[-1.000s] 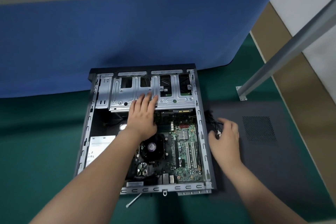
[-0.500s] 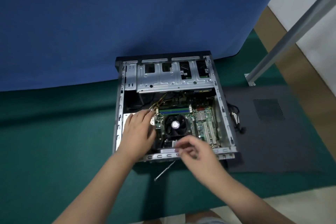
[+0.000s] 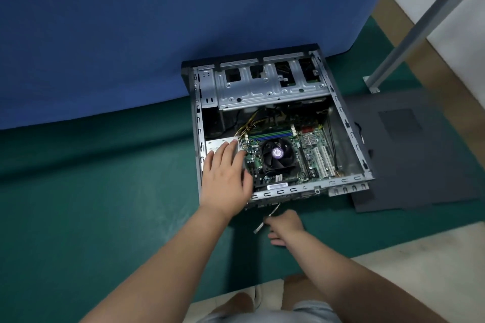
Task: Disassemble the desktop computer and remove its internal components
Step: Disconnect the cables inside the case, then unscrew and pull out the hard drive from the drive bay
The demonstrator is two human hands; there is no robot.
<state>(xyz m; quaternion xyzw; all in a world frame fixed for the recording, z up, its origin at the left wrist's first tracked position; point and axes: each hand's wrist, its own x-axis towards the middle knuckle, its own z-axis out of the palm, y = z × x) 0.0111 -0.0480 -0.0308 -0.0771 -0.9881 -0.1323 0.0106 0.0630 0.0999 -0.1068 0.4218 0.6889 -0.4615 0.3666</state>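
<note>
The open desktop case (image 3: 288,190) lies on its side on a green mat. Inside it I see the green motherboard (image 3: 312,149), a black CPU fan (image 3: 277,153), a silver drive cage (image 3: 262,86) at the far end and yellow power wires (image 3: 246,126). My left hand (image 3: 225,181) lies flat, fingers straight, on the silver power supply (image 3: 214,147) at the case's near left. My right hand (image 3: 284,227) is low on the mat in front of the case. Its fingertips are at a thin metal tool (image 3: 274,211), with the thumb spread apart below.
The removed dark side panel (image 3: 420,165) lies flat to the right of the case. A blue cloth wall (image 3: 157,34) rises behind it. A slanted metal leg (image 3: 409,29) stands at the far right. My knees show at the bottom edge.
My right hand dropped from above the case's near rim to the tool on the mat. My left hand stayed on the power supply. The view pulled back.
</note>
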